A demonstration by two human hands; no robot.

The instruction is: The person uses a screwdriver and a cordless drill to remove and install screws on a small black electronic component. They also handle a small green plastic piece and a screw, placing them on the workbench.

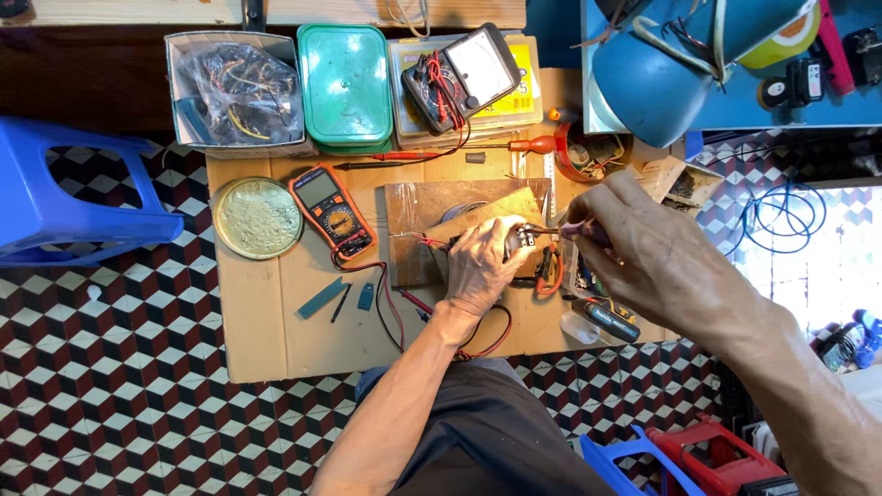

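Observation:
My left hand (478,266) grips a small dark electrical part (520,241) with red wires, holding it over a brown wooden board (418,207) on the cardboard work surface (276,321). My right hand (648,243) holds a thin screwdriver-like tool (560,231) with a dark handle, its metal tip touching the part. Most of the part is hidden under my left fingers.
An orange digital multimeter (331,211) and a round metal lid (257,218) lie to the left. Behind are a green box (344,84), an analog meter (459,75), and a bin of wires (234,90). A blue stool (55,202) stands at left, a green-handled tool (606,319) near my right wrist.

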